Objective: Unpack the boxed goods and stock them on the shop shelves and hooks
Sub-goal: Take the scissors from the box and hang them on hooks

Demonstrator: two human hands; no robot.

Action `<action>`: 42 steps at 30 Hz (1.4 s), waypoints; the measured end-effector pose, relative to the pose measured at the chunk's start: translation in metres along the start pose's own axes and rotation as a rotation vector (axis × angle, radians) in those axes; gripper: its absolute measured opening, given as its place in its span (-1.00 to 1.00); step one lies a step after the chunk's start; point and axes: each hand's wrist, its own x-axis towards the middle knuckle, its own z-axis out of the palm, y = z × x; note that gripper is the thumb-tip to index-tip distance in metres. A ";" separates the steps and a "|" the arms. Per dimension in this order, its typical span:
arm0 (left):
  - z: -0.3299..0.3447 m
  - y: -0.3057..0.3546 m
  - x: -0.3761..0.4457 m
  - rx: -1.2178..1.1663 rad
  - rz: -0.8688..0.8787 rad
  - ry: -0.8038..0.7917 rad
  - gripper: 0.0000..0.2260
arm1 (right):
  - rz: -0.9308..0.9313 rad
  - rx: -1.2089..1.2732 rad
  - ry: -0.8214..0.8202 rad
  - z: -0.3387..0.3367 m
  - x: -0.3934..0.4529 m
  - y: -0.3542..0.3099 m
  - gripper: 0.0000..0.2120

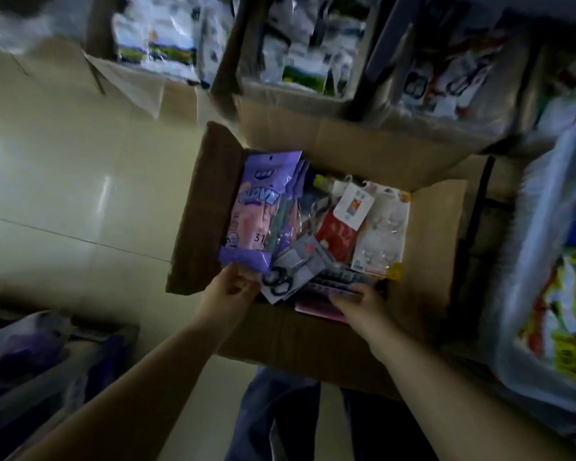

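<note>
Several open cartons (pixel 316 331) on glossy tiled floor (pixel 64 181), left hand (pixel 230 291) pinching purple glove pack (pixel 260 207), right hand (pixel 359 304) gripping packets (pixel 333 284)

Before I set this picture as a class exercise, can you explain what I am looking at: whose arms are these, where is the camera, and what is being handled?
There is no machine here. The single picture comes from a camera worn on a person's head, looking down at their own bare arms. An open cardboard box of packaged goods sits before them on a tiled floor. The left hand grips the bottom edge of a purple glove packet. The right hand rests its fingers on flat packets at the box's near edge, beside carded scissors. More stocked boxes stand behind.
</note>
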 end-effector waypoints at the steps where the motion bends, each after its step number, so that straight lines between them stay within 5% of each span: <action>1: 0.003 -0.009 0.010 0.031 0.019 -0.005 -0.84 | 0.035 0.050 -0.005 0.009 0.018 0.004 -0.61; 5: 0.015 -0.049 0.042 0.152 0.021 -0.011 -0.77 | 0.152 0.271 -0.076 0.047 0.078 0.019 -0.38; 9: 0.024 -0.078 0.068 0.135 0.021 -0.072 -0.81 | 0.164 0.433 -0.131 0.079 0.116 0.029 -0.59; 13: 0.032 -0.096 0.090 0.152 0.005 -0.079 -0.79 | 0.161 0.543 -0.102 0.091 0.126 0.032 -0.46; 20: 0.045 -0.101 0.102 0.148 -0.041 0.034 -0.64 | 0.090 0.476 -0.242 0.092 0.130 0.031 -0.75; 27: 0.039 -0.099 0.082 0.033 -0.115 0.056 -0.78 | 0.009 0.543 -0.224 0.073 0.109 0.028 -0.91; 42: 0.060 0.078 -0.013 -0.060 0.039 -0.056 -0.80 | -0.144 0.502 -0.145 -0.095 -0.032 -0.041 -0.86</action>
